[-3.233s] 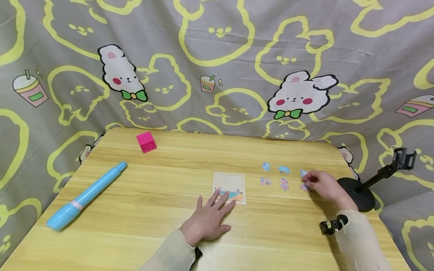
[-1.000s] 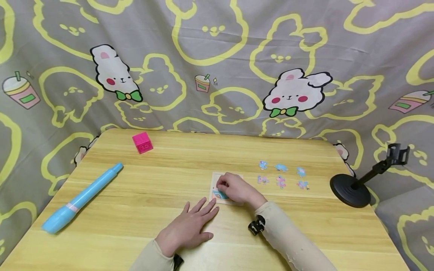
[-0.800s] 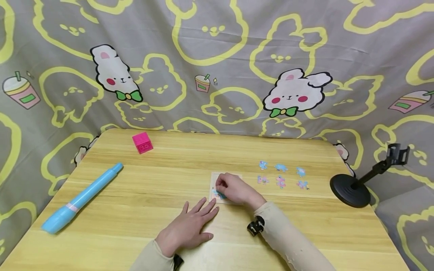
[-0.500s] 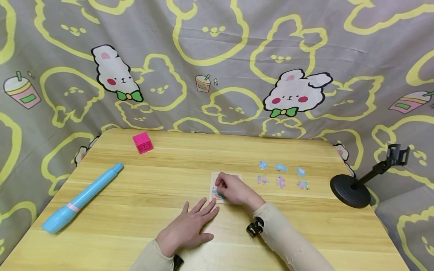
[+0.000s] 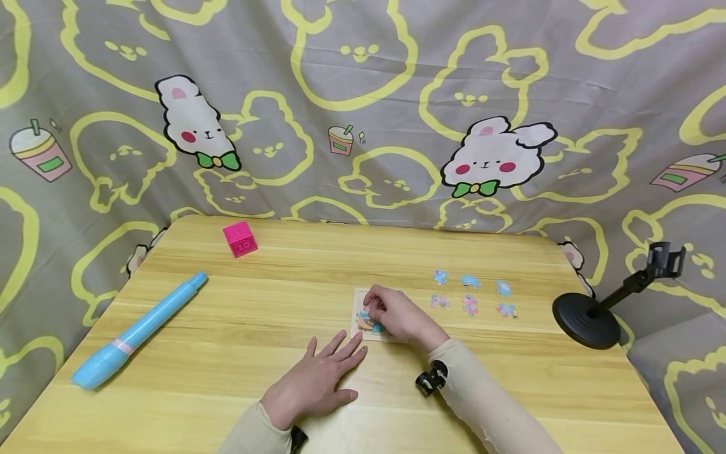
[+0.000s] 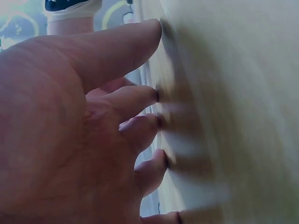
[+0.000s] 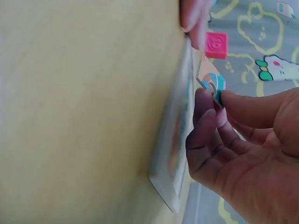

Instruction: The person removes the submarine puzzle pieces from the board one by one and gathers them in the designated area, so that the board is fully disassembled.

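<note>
My right hand [image 5: 399, 314] is over the small puzzle board [image 5: 358, 297] and pinches a jigsaw piece [image 7: 214, 79] between thumb and fingertips. In the right wrist view that piece is tilted, with peach, white and teal print; my fingers cover part of it. Much of the board lies hidden under this hand in the head view. My left hand [image 5: 317, 383] rests on the table with its fingers spread and fingertips at the board's near left corner. The left wrist view shows its fingertips touching the tabletop, with nothing held.
Several loose jigsaw pieces [image 5: 470, 304] lie in two rows right of the board. A black stand [image 5: 587, 320] is at the table's right side. Far to the left lie a blue wand-like tube [image 5: 142, 331] and a pink block [image 5: 240, 239]. A patterned curtain [image 5: 391, 208] hangs behind the table.
My right hand has come left from the loose pieces to the board. The left hand has drawn back toward the board's corner. Lately the pinched piece has shifted and tilted slightly.
</note>
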{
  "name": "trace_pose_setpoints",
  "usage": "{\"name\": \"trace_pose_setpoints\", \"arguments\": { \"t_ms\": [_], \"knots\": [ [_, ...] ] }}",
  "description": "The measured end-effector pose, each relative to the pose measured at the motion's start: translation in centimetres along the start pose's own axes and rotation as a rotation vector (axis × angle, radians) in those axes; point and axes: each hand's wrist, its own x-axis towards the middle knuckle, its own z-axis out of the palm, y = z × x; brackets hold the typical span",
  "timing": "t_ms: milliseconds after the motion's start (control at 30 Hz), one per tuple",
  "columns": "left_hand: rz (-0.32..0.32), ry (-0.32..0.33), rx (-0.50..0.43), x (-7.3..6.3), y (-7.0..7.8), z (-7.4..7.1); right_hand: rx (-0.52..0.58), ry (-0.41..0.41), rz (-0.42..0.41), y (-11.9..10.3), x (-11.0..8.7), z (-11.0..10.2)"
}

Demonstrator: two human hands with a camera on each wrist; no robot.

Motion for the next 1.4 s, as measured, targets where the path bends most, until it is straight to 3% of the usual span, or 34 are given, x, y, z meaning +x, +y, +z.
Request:
{"name": "trace_pose_setpoints", "arguments": {
  "t_ms": [333,533,733,900,1100,1400],
  "knots": [
    [-0.006,-0.002,-0.009,0.0,-0.1,0.3,0.101,0.076,-0.012,2.1,-2.7,-4.2],
    [-0.011,0.001,-0.018,0.0,-0.2,0.4,0.219,0.06,0.044,4.3,-5.1,-6.3],
    [-0.014,0.006,-0.031,-0.1,-0.2,0.4,0.237,0.012,0.068,5.9,-6.7,-6.9],
    [-0.014,0.004,-0.046,-0.1,-0.2,0.4,0.174,-0.011,0.072,6.9,-7.1,-6.9],
    [-0.016,0.004,-0.054,-0.1,-0.1,0.4,0.005,0.012,0.086,7.4,-7.2,-6.9],
    [-0.013,0.007,-0.057,-0.1,0.0,0.2,-0.12,0.029,0.089,7.5,-7.2,-7.1]
  ]
}}
